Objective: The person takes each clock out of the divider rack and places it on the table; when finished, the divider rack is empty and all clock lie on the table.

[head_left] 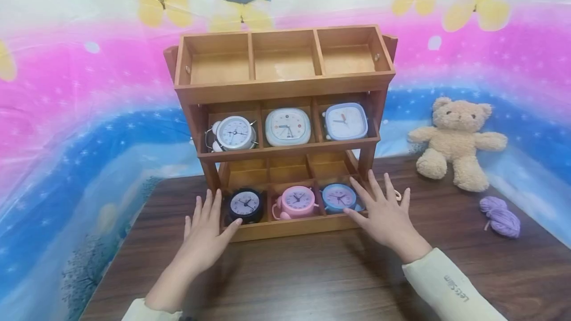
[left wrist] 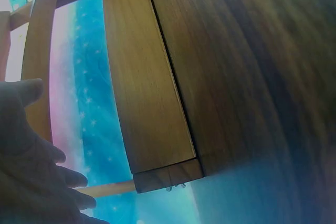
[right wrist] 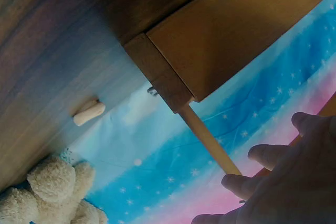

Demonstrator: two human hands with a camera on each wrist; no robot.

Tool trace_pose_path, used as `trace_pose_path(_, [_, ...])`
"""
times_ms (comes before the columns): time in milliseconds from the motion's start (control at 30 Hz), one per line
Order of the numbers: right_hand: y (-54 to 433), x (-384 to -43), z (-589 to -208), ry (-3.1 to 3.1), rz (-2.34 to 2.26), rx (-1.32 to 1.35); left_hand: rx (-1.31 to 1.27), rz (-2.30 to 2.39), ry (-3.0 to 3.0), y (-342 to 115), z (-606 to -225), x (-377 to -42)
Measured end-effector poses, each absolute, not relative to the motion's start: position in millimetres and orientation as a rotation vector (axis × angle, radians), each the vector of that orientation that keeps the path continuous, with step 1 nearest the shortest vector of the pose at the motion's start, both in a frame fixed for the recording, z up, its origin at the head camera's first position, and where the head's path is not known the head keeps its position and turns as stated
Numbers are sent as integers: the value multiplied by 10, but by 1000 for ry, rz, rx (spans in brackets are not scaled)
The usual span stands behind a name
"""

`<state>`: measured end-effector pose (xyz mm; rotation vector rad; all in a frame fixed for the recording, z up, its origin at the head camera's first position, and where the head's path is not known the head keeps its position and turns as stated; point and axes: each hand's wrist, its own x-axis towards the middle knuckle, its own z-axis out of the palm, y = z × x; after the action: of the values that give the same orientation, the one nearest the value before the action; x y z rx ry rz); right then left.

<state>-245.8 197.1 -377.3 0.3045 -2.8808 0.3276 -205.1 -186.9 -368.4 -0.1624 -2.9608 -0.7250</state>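
Note:
A wooden three-tier rack [head_left: 285,84] stands on the table. In its bottom tier, from left to right, lie a black alarm clock [head_left: 246,205], a pink alarm clock [head_left: 298,202] and a blue alarm clock [head_left: 339,198]. My left hand [head_left: 204,234], fingers spread, is at the bottom tier's left end, its thumb close beside the black clock. At the right end my right hand [head_left: 387,214] spreads its fingers, with the thumb overlapping the blue clock's lower edge. Neither hand grips anything. Both wrist views show spread fingers in front of the rack's wooden front board [left wrist: 144,77].
The middle tier holds a white twin-bell clock [head_left: 234,133], a pale green clock [head_left: 287,127] and a lavender clock [head_left: 345,121]. To the right are a teddy bear [head_left: 459,140], purple yarn [head_left: 501,217] and a small wooden piece [right wrist: 89,114]. A patterned cloth [head_left: 89,128] hangs behind.

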Motion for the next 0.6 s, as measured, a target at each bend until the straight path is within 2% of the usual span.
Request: trace_pose_path(600, [1983, -2480, -3803, -2877, 361, 292, -145, -789, -2986, -1858, -3686, -2119])
